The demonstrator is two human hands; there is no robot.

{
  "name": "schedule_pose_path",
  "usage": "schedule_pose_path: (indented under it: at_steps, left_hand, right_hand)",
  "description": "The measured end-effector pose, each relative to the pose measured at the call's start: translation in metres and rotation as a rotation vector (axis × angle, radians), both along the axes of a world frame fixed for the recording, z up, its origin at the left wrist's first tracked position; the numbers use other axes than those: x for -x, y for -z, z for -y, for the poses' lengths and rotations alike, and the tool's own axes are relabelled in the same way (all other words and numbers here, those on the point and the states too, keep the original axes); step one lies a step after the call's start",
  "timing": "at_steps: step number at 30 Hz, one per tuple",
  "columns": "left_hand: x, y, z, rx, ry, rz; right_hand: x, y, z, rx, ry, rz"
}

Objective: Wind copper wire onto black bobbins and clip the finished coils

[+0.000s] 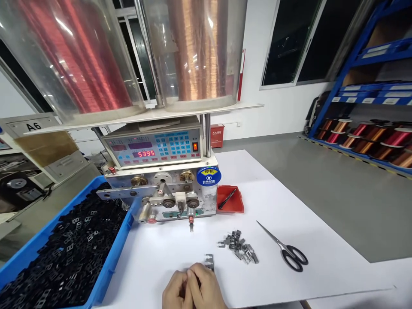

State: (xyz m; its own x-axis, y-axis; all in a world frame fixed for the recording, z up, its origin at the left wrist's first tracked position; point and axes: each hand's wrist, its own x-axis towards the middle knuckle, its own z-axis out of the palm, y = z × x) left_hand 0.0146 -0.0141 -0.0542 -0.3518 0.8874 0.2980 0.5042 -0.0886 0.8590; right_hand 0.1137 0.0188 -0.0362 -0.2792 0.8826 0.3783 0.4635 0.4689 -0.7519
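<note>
At the near side of the white table [144, 266], left hand [176, 288] and right hand [206, 286] are together, fingers meeting; can't tell if anything's pinched between. Small grey parts [209, 259] sit just beyond the right hand, partly hidden by it, apart from the loose pile [237, 246]. Best practice: light fingertip grip, one piece each time, knuckles clear of neighbours.

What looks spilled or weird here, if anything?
Nothing looks clearly spilled or broken. The small grey parts might seem messy: they lie jumbled on the white table, left of the scissors, while the black parts are together in a blue bin.
</note>
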Motion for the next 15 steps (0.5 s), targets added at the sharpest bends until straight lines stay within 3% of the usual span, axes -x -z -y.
schedule_pose_path:
  at_steps: [6, 15]
  left_hand:
    - [0.0028, -0.0014, 0.0003, -0.024, 0.076, -0.044]
    - [0.0025, -0.0054, 0.0018, -0.035, 0.082, -0.084]
  right_hand:
    - [0.0, 0.0033, 0.0042, -0.142, 0.079, -0.019]
    - [0.0002, 0.0054, 0.0055, -0.164, 0.069, -0.055]
